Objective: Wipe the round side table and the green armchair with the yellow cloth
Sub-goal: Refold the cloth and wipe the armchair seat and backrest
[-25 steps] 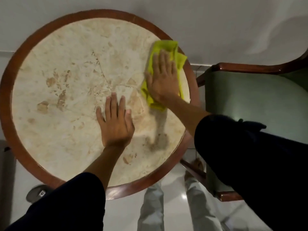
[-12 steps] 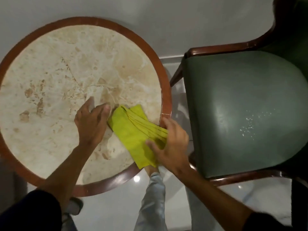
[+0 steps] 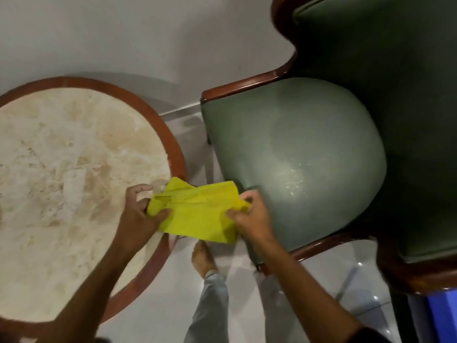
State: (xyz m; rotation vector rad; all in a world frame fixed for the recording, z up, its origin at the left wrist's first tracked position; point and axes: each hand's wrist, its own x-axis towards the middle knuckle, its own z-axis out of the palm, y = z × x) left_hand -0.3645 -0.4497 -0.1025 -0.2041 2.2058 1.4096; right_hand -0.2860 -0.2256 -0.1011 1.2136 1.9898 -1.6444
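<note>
Both hands are on the yellow cloth (image 3: 197, 214), stretched in the air across the gap between table and chair. The left hand (image 3: 138, 216) pinches its nine o'clock end, thumb over a bunched corner, above the wooden rim of the round side table (image 3: 74, 181). The right hand (image 3: 252, 219) grips the three o'clock end, right by the front edge of the green armchair (image 3: 296, 157). The cloth is creased and half folded, its lower edge hanging loose. Pale specks glint on the chair seat at about three o'clock from the right hand. At six o'clock below the cloth, a bare foot (image 3: 202, 258) stands on the glossy floor (image 3: 321, 280).
</note>
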